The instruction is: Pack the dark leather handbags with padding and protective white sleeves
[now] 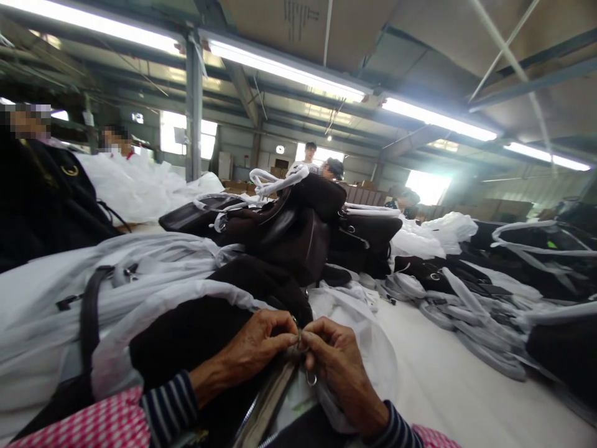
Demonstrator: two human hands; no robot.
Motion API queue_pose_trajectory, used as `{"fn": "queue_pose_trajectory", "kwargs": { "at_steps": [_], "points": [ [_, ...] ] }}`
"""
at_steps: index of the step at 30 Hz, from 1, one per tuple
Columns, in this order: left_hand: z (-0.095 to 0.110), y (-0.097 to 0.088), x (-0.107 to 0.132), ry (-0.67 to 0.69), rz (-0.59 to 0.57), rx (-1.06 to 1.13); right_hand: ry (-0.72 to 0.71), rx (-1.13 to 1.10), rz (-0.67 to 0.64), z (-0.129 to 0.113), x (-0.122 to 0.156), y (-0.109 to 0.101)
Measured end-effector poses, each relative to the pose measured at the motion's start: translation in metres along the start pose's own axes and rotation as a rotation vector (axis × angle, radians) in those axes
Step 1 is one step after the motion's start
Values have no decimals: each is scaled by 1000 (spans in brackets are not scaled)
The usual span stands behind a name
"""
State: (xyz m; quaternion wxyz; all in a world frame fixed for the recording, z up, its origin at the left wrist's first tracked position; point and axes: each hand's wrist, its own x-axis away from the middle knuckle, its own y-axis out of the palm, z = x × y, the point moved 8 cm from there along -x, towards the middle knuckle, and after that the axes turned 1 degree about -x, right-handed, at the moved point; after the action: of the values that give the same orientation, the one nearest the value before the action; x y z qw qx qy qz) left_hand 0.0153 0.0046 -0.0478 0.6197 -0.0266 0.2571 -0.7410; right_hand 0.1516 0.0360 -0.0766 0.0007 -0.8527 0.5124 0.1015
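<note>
A dark bag lies in front of me, its handle wrapped in white paper. Its opening faces me, and an open zipper runs along the edge. Over that opening, my left hand is closed in a pinch on a small metal piece. My right hand pinches the same piece from the other side, fingertips almost touching the left ones. Below the right fingers hangs a small metal loop. The fingertips partly cover the piece, so its exact kind cannot be made out.
Dark bags are piled ahead. White wrapping is heaped at the back left. Paper-wrapped straps lie on the white table at right, near another dark bag. Several people are in the background.
</note>
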Motion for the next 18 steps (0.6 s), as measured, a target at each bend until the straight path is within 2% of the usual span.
{"fn": "queue_pose_trajectory", "kwargs": {
  "at_steps": [7, 14, 18],
  "points": [
    [-2, 7, 0, 9, 5, 72, -68, 131, 46, -1, 1, -2],
    [-12, 15, 1, -79, 51, 313, -101, 82, 62, -2, 3, 1],
    [-16, 19, 1, -105, 49, 341, -89, 51, 67, -1, 1, 0]
  ]
}}
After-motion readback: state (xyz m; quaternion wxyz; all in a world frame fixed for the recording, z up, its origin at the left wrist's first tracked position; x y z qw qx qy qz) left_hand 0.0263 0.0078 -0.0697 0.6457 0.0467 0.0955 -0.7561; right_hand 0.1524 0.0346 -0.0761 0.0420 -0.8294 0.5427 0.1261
